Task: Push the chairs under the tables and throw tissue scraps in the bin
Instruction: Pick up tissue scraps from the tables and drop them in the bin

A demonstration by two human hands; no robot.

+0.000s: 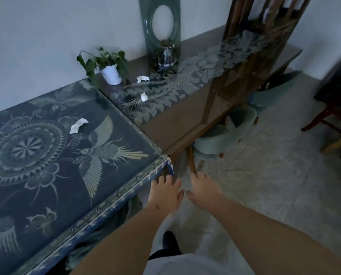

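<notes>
Judging from the empty hands, the chair step looks done or nearly so; the left hand (165, 192) and right hand (203, 188) are held out with fingers spread, nothing gripped; two green chairs (223, 133) sit tucked under the glass table (185, 124) beyond the fingertips; three tissue scraps (78, 125) lie further off, up and left; a reach there is called for next; no bin is seen.

bare forearms (126, 233), white top (195, 264), black shoe (170, 242)
</notes>
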